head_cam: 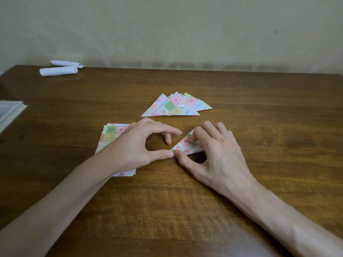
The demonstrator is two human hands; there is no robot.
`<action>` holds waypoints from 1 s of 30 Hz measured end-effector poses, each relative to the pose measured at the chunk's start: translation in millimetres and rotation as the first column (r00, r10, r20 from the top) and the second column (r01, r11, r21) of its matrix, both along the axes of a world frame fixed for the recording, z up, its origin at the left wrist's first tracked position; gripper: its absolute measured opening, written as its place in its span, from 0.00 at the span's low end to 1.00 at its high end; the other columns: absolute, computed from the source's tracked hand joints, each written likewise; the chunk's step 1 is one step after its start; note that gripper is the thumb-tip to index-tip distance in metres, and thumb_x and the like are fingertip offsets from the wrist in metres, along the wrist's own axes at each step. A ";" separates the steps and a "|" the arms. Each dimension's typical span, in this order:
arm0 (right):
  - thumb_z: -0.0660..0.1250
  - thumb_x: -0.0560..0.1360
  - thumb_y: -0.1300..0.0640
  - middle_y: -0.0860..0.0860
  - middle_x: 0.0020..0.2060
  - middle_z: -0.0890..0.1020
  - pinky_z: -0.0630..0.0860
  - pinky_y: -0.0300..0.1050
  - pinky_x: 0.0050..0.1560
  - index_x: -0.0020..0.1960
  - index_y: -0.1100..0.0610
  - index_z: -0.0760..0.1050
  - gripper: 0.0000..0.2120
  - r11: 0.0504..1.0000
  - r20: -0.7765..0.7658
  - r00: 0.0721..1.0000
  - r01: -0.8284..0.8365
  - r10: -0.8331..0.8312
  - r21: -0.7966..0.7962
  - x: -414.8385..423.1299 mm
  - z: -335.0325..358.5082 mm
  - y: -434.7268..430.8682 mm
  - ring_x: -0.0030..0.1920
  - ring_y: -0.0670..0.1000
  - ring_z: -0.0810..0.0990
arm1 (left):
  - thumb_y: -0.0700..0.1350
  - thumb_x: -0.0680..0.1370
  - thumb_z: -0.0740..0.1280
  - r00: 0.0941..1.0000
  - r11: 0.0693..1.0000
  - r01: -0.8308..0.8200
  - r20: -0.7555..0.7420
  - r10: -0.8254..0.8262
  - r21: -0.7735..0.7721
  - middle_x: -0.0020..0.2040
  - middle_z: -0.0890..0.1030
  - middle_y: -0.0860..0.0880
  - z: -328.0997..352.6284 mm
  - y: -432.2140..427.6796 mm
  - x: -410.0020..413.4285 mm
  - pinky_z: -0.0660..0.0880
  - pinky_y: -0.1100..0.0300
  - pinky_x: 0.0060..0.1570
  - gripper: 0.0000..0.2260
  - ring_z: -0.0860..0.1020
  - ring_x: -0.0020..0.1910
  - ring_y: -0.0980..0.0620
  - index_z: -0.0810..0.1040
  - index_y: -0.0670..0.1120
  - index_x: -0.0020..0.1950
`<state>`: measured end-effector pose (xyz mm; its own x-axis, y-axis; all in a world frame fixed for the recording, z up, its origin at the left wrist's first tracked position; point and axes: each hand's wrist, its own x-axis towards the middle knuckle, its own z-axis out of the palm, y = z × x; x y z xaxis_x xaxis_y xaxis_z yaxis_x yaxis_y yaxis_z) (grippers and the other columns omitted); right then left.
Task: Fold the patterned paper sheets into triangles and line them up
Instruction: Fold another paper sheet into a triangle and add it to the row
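Note:
A row of several folded patterned triangles [176, 106] lies overlapping at the middle of the wooden table [269, 127]. A stack of unfolded patterned sheets [111, 134] lies at the left, partly hidden under my left hand [137, 145]. My left hand arches over the table, and its thumb tip touches the left corner of a freshly folded triangle [182, 143]. My right hand [219, 151] covers most of that triangle and pinches it, thumb at the lower edge and fingertips on top.
Two white rolled bundles [58, 71] lie at the table's far left edge by the wall. A pale flat object, perhaps a book [9, 110], pokes in at the left edge.

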<state>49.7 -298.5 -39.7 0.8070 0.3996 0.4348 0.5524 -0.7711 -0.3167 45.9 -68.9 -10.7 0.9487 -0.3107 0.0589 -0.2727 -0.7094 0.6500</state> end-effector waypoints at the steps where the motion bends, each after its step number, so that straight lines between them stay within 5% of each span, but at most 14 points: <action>1: 0.66 0.74 0.33 0.44 0.47 0.75 0.72 0.54 0.46 0.48 0.51 0.74 0.21 1.000 0.005 1.000 0.002 -0.002 -0.005 0.3 0.0 0.3 0.48 0.52 0.71 | 0.54 0.75 0.77 1.000 1.000 0.005 0.010 -0.005 0.012 0.53 0.81 0.64 0.3 -0.2 -0.5 0.66 0.44 0.72 0.23 0.71 0.66 0.61 0.77 0.67 0.67; 19: 0.66 0.72 0.34 0.40 0.50 0.74 0.72 0.49 0.51 0.49 0.49 0.75 0.19 0.999 -0.080 0.997 -0.014 0.018 0.048 6.8 -3.3 -3.0 0.50 0.48 0.70 | 0.59 0.74 0.75 0.999 0.999 -0.035 0.032 0.035 0.014 0.55 0.81 0.64 -1.6 -3.4 -2.5 0.67 0.45 0.72 0.24 0.70 0.68 0.62 0.76 0.67 0.69; 26: 0.67 0.72 0.35 0.39 0.52 0.74 0.72 0.49 0.55 0.50 0.48 0.76 0.17 0.993 -0.137 0.989 -0.032 0.048 0.112 7.3 -3.1 -8.1 0.50 0.46 0.69 | 0.58 0.74 0.75 0.997 0.994 -0.035 0.072 0.028 0.105 0.55 0.78 0.64 -1.8 -5.6 -3.3 0.59 0.64 0.63 0.25 0.67 0.67 0.66 0.74 0.68 0.70; 30: 0.64 0.72 0.33 0.38 0.53 0.73 0.71 0.47 0.54 0.51 0.47 0.76 0.19 0.998 -0.157 0.986 -0.039 0.047 0.057 8.4 -1.7 -9.2 0.51 0.45 0.68 | 0.60 0.75 0.73 0.997 0.996 -0.048 0.062 0.044 0.069 0.53 0.79 0.64 -4.4 -9.7 -3.4 0.62 0.56 0.65 0.20 0.67 0.67 0.65 0.77 0.67 0.66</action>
<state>58.0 -307.7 -41.4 0.8499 0.4152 0.3244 0.5243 -0.7274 -0.4427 42.5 -78.6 -15.1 0.9575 -0.2721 0.0955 -0.2756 -0.7657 0.5812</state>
